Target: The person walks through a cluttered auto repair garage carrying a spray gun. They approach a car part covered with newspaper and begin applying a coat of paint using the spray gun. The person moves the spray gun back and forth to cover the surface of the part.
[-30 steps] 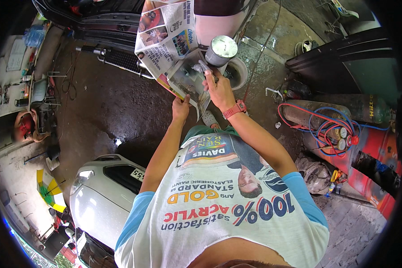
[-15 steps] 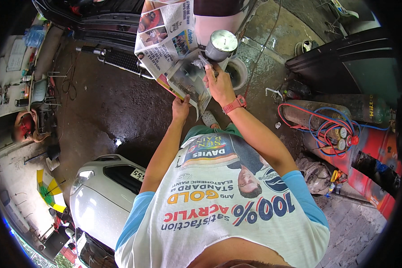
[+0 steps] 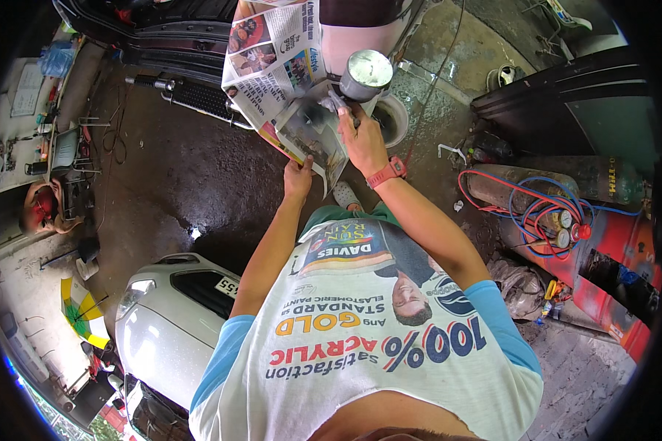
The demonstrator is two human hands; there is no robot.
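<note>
My right hand (image 3: pixel 360 136), with a red watch on the wrist, is wrapped round the handle of a spray gun (image 3: pixel 334 101). The gun's round metal cup (image 3: pixel 368 75) has a pale lid and sits above the knuckles. Its nozzle points left over a dark, shiny patch framed by newspaper (image 3: pixel 268 81). My left hand (image 3: pixel 299 176) pinches the lower edge of that paper between thumb and fingers. The trigger is hidden by my right fingers.
A pale pink and dark panel (image 3: pixel 357 48) stands beyond the cup, near a bucket (image 3: pixel 393 121). Gas cylinders (image 3: pixel 522 180) with coiled hoses lie at right. A white car (image 3: pixel 169 309) is behind me at left; a person in red (image 3: pixel 43 209) is at far left.
My right hand and the spray gun have shifted very slightly. My left hand stays on the newspaper edge. The person at far left has changed posture a little.
</note>
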